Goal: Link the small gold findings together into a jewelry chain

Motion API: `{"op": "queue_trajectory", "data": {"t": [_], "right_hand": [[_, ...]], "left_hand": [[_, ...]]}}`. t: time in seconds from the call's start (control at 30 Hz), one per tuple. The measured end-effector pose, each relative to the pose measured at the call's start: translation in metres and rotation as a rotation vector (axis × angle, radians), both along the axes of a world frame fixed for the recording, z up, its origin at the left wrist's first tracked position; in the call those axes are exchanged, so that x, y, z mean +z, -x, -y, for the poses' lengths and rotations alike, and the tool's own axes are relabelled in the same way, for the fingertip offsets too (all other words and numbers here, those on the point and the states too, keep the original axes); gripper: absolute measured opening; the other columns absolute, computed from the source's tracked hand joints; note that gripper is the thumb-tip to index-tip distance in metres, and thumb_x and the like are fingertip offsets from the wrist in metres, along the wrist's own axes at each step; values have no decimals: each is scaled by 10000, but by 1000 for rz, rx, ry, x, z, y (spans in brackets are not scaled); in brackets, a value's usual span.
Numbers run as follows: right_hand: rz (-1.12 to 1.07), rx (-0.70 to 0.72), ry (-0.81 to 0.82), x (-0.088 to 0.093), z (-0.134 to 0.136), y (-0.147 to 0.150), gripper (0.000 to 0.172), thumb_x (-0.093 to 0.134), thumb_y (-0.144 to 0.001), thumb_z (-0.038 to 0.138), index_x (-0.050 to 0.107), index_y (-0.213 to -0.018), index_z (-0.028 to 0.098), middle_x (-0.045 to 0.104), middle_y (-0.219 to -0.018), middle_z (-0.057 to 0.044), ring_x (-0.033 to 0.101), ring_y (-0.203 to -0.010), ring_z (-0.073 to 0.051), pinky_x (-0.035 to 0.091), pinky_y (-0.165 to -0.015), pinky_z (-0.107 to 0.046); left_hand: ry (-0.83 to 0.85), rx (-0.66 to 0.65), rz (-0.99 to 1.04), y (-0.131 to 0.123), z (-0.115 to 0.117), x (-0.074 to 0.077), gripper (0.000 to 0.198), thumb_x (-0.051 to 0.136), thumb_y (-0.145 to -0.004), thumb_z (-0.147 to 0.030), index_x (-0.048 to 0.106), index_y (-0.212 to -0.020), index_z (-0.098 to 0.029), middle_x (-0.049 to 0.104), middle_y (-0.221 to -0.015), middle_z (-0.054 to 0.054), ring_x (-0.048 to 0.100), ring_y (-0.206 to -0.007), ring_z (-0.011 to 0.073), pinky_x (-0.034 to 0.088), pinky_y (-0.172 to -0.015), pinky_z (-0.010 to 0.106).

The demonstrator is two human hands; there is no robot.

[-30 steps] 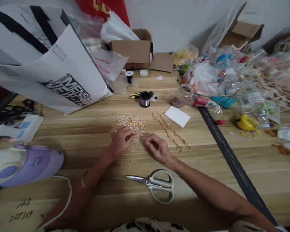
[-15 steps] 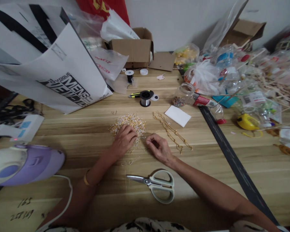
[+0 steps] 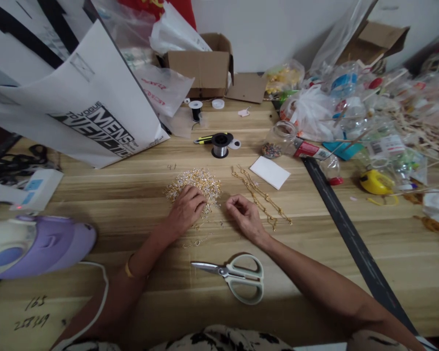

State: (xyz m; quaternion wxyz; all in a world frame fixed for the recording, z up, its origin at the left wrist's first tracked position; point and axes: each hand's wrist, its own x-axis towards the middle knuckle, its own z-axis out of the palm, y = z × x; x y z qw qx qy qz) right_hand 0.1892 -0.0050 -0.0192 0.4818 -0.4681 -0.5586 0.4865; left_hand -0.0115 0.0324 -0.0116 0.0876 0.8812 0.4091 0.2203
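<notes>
My left hand (image 3: 185, 208) rests with curled fingers on the near edge of a pile of small gold and clear beads (image 3: 194, 182) on the wooden table (image 3: 131, 204). What the fingers pinch is too small to name. My right hand (image 3: 243, 215) lies just right of the pile, fingers curled in a pinch, its contents hidden. Gold chain strands (image 3: 260, 197) lie beside my right hand. A short gold chain piece (image 3: 196, 242) lies near my left wrist.
Pale green-handled scissors (image 3: 233, 276) lie in front of me. A wire spool (image 3: 220, 145), white pad (image 3: 269, 172) and bead jar (image 3: 276, 143) stand beyond. A purple device (image 3: 32, 246) is at left, a large white bag (image 3: 76, 97) behind, clutter of plastic bags (image 3: 369, 112) at right.
My left hand slid slightly forward into the bead pile. My right hand drifted a little right and away from the left. The camera tilted slightly.
</notes>
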Motion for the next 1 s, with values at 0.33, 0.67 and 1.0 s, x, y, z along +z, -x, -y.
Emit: {"op": "queue_trajectory", "data": {"t": [0.33, 0.67, 1.0], "right_hand": [[-34, -17, 36, 3, -1, -1, 213, 573, -799, 362, 541, -736, 162, 508, -656, 6, 464, -603, -115, 372, -563, -229], [-140, -65, 75, 1, -4, -1, 206, 574, -806, 367, 521, -757, 174, 504, -591, 26, 467, -542, -108, 363, -530, -229], [-77, -57, 59, 3, -4, -1, 203, 563, -817, 357, 526, -748, 169, 498, -595, 21, 458, -555, -106, 360, -535, -226]], "left_hand": [[-1, 28, 70, 0, -1, 0, 105, 527, -849, -181, 621, -803, -169, 598, -821, 37, 494, -861, 180, 415, -823, 345], [14, 37, 76, 1, -1, 0, 90, 541, -839, -166, 622, -798, -163, 606, -824, 39, 502, -847, 175, 421, -810, 336], [-7, 35, 82, 2, -1, -1, 95, 536, -841, -158, 618, -793, -163, 599, -811, 36, 500, -835, 173, 422, -811, 337]]}}
